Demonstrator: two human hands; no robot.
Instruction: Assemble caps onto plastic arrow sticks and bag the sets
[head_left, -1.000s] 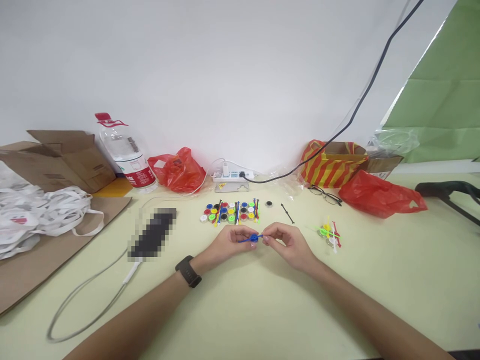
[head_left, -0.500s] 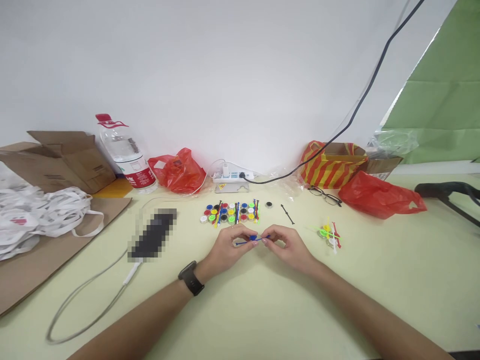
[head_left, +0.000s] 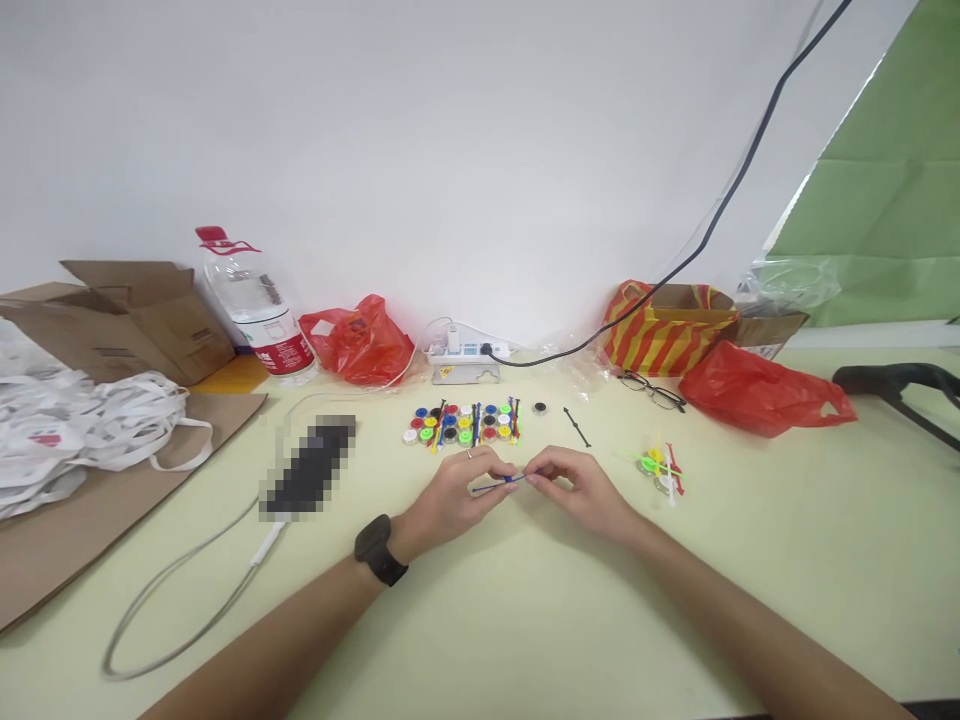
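Head camera: on a pale yellow tabletop, past the white bag handles heaped on cardboard at far left and a dark pixelated object trailing a grey cable, two bare hands meet at centre over one small part. The left hand, with a black watch on its wrist, comes in from the lower left and is curled, thumb and fingertips pinched closed on the left end of a thin blue stick. The stick lies almost level, its long axis running left to right and rising slightly toward the right, just above the tabletop and directly between the two hands, so neither is nearer than the other. A small blue bead-like bit shows on it close to the right fingertips; it is too small to tell more. The right hand reaches in from the lower right, and its grip is likewise narrow, thumb and forefinger closed on the stick's right end, the other fingers folded under. Just beyond the knuckles sits a neat block of coloured round caps and sticks, with a lone black cap and a black stick to its right. Further right, well apart from the hands, a small heap of green, yellow and red pieces lies near a pair of glasses and a red plastic bag.
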